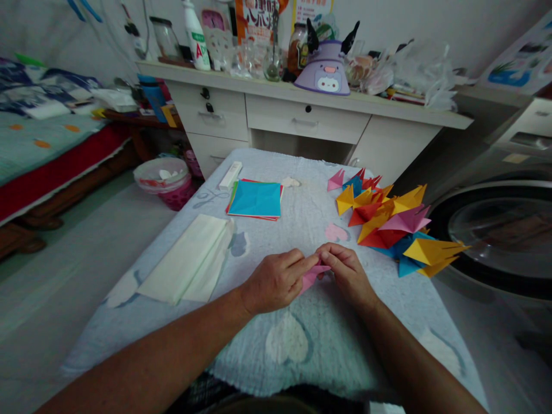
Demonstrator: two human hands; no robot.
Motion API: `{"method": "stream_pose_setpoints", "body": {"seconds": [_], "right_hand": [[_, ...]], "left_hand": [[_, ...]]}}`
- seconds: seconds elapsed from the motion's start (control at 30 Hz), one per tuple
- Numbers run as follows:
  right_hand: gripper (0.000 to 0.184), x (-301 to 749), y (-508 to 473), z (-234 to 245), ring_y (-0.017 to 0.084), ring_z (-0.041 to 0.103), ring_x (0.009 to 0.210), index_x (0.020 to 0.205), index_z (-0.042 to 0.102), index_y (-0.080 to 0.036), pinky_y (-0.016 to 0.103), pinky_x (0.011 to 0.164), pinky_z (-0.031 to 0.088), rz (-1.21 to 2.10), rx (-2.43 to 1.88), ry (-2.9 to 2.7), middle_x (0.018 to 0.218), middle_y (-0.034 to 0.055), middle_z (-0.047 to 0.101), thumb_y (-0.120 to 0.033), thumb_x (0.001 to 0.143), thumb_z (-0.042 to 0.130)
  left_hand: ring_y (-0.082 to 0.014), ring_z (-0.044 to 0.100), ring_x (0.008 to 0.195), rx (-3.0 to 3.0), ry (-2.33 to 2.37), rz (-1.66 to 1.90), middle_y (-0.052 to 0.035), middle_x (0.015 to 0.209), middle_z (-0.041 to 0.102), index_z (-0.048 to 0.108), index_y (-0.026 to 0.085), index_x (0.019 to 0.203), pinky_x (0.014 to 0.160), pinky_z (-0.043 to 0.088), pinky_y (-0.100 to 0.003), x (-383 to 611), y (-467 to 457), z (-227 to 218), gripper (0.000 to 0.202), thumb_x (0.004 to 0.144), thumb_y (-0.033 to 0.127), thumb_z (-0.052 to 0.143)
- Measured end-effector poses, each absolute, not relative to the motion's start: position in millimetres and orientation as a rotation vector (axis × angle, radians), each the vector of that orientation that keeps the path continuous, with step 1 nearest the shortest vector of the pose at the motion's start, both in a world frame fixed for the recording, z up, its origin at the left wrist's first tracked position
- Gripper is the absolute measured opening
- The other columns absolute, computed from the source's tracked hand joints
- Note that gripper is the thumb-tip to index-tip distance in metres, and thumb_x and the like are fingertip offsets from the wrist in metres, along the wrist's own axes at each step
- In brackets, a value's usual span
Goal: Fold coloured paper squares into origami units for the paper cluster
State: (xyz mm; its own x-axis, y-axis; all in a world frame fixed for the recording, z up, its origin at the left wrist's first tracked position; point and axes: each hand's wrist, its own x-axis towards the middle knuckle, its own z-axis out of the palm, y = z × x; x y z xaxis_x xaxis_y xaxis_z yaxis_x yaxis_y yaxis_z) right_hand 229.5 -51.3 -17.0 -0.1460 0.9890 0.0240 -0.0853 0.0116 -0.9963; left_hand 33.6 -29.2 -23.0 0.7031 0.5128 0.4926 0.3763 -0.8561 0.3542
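Between my two hands, just above the cloth-covered table (287,339), is a small pink folded origami paper (311,278). My left hand (280,279) closes on its left side, with the fingers bent and the index finger reaching to the paper's upper edge. Thumb and fingers of my right hand (344,270) pinch the far right end of the same paper. Part of the fold is hidden behind the fingers. A stack of square coloured sheets (254,198), blue on top, lies beyond my left hand. Several finished-looking folded paper figures (388,221) are heaped to the right.
A folded pale cloth (185,261) lies on the table's left, with a small white box (230,175) behind it. A white desk (302,118) holding jars and a purple visor (325,69) stands beyond. A pink bin (166,181) is left, a washing machine (509,167) right.
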Motion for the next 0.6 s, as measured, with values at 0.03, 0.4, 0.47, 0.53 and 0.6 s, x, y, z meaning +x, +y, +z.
{"method": "stream_pose_setpoints", "body": {"seconds": [0.03,0.4,0.47,0.53,0.6], "right_hand": [[0.026,229.5,-51.0,-16.9,0.011,0.054,0.059,0.075,0.064,-0.018,0.023,0.056,0.045,1.336,-1.07,-1.267,0.065,-0.0014,0.058,-0.041,0.088,0.063],[0.031,229.0,-51.1,-17.0,0.01,0.048,0.055,0.072,0.062,-0.018,0.022,0.054,0.038,1.237,-1.137,-1.27,0.06,-0.0025,0.055,-0.042,0.091,0.059],[0.033,228.9,-51.0,-15.7,0.01,0.047,0.055,0.07,0.061,-0.018,0.022,0.054,0.036,1.22,-1.152,-1.283,0.058,-0.0026,0.054,-0.043,0.091,0.058],[0.034,228.9,-50.6,-14.3,0.01,0.046,0.055,0.07,0.061,-0.018,0.023,0.054,0.036,1.225,-1.145,-1.287,0.058,-0.0025,0.053,-0.044,0.091,0.057],[0.031,228.6,-50.1,-13.3,0.01,0.045,0.056,0.071,0.06,-0.018,0.023,0.055,0.036,1.237,-1.125,-1.282,0.059,-0.0026,0.053,-0.044,0.088,0.061]], "left_hand": [[-0.0141,0.056,0.075,2.688,0.708,0.874,-0.0028,0.09,0.056,0.047,0.017,0.133,0.068,0.055,-0.028,33.5,-28.9,-23.1,0.047,0.088,0.01,0.042],[-0.0128,0.06,0.084,2.519,0.575,1.004,-0.0044,0.098,0.059,0.053,0.02,0.13,0.076,0.056,-0.027,33.5,-27.6,-29.0,0.045,0.088,0.007,0.044],[-0.013,0.061,0.087,2.449,0.547,1.029,-0.0049,0.097,0.06,0.057,0.019,0.125,0.077,0.055,-0.027,33.8,-27.2,-27.2,0.042,0.088,0.006,0.044],[-0.0133,0.061,0.087,2.398,0.543,1.04,-0.0051,0.095,0.06,0.06,0.018,0.121,0.077,0.055,-0.026,33.9,-26.7,-24.9,0.04,0.087,0.005,0.046],[-0.0135,0.061,0.086,2.372,0.56,1.036,-0.0049,0.093,0.06,0.061,0.019,0.119,0.077,0.055,-0.027,33.9,-26.3,-22.9,0.039,0.086,0.005,0.047]]}}
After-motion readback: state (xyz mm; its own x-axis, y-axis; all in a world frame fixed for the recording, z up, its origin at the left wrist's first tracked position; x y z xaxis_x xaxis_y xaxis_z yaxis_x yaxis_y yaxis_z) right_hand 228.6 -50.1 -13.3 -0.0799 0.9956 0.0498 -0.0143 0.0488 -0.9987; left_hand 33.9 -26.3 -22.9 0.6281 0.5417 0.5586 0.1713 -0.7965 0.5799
